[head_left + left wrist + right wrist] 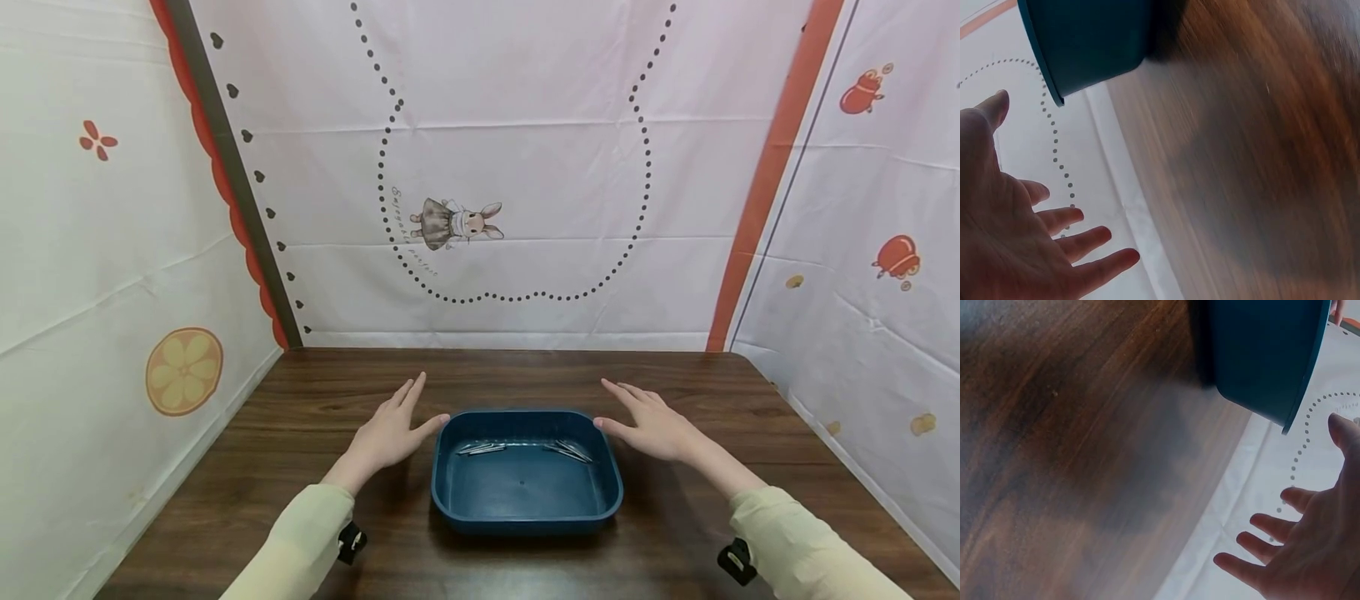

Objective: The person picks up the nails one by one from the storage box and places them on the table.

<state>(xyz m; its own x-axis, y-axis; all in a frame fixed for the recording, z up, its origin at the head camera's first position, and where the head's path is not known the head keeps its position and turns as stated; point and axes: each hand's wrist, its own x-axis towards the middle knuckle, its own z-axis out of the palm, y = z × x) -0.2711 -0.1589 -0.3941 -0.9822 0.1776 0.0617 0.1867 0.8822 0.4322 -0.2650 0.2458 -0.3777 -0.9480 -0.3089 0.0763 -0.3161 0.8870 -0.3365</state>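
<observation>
Blue tray (527, 500) sits mid-table (300, 392), toward the near edge (thin metal pieces (525, 450) lie along its far inner wall). Left hand (390, 433) and right hand (648, 425) flank its far corners, fingers straight, holding nothing. Printed cloth backdrop (525, 167) stands behind.

One dark blue tray (525, 500) sits near the front edge of one wooden table (750, 400). Two small clusters of metal pieces (483, 448) lie along the tray's far wall; individual pieces cannot be counted. Two hands are present: the left hand (390, 433) and the right hand (651, 425).
</observation>
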